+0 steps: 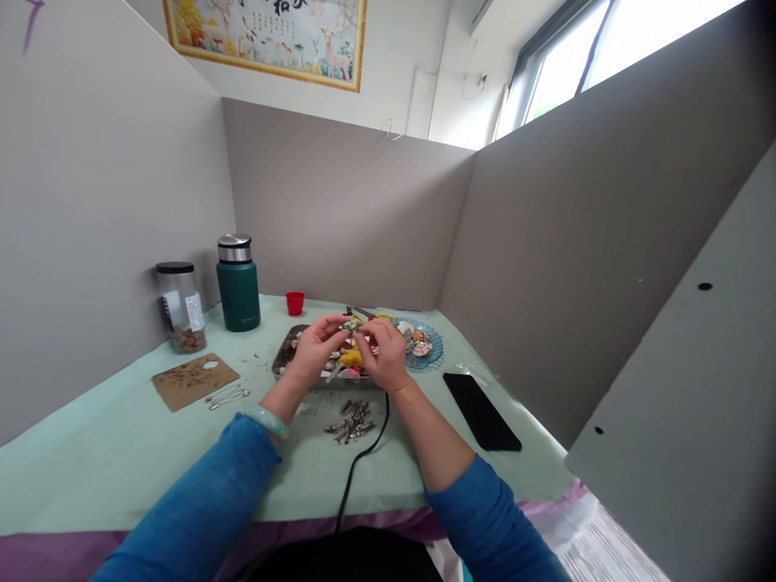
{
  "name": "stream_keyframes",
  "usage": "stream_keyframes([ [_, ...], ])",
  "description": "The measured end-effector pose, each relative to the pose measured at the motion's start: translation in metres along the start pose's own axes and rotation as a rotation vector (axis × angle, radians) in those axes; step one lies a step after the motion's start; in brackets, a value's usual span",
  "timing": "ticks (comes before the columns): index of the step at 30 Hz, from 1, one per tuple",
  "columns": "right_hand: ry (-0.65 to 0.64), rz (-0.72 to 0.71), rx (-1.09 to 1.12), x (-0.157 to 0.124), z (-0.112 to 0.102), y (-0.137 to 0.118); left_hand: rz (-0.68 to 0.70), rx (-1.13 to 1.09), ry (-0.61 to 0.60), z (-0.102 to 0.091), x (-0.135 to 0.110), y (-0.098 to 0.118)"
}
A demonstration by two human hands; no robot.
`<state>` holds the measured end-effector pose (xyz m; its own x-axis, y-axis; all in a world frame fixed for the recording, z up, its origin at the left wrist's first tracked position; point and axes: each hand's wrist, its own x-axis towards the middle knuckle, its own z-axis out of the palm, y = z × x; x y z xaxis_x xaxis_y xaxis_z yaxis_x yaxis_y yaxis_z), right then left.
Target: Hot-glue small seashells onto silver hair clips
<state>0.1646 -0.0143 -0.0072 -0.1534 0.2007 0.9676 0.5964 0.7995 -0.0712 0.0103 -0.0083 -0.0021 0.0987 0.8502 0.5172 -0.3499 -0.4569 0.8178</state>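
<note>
My left hand [316, 349] and my right hand [384, 354] meet above a metal tray [284, 354] in the middle of the table. Both hands pinch a small pale and metallic piece [350, 326] between their fingertips; I cannot make out what it is. Below the fingers a yellow tool [350, 356] with a black cord [362, 453] lies on the tray. A pile of small metal clips [351, 420] lies on the green table cover just in front of the tray. The tray holds several small shell-like bits.
A blue glass dish [432, 349] with shells sits right of the tray. A black phone [482, 411] lies at the right. A green flask [238, 283], a clear jar [179, 307], a red cup [295, 303], a brown card [194, 380] and metal pins [227, 396] are at the left. Grey partitions enclose the table.
</note>
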Motion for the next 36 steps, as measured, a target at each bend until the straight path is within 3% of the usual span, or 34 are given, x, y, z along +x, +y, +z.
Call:
stream_keyframes([
  [10, 0.038, 0.095, 0.081, 0.0021, -0.0044, -0.001, -0.134, -0.172, -0.152, -0.0011, -0.0036, 0.0044],
  [23, 0.026, 0.099, 0.099, 0.0005, -0.0034, 0.0, -0.169, -0.241, -0.197, 0.0, -0.0065, 0.0081],
  [29, 0.018, 0.097, 0.104, 0.0001, -0.0025, 0.0009, -0.181, -0.205, -0.161, -0.0001, -0.0053, 0.0077],
  [36, -0.018, 0.126, 0.094, 0.0003, -0.0027, -0.0009, -0.16, -0.196, -0.027, -0.003, 0.0001, 0.0024],
])
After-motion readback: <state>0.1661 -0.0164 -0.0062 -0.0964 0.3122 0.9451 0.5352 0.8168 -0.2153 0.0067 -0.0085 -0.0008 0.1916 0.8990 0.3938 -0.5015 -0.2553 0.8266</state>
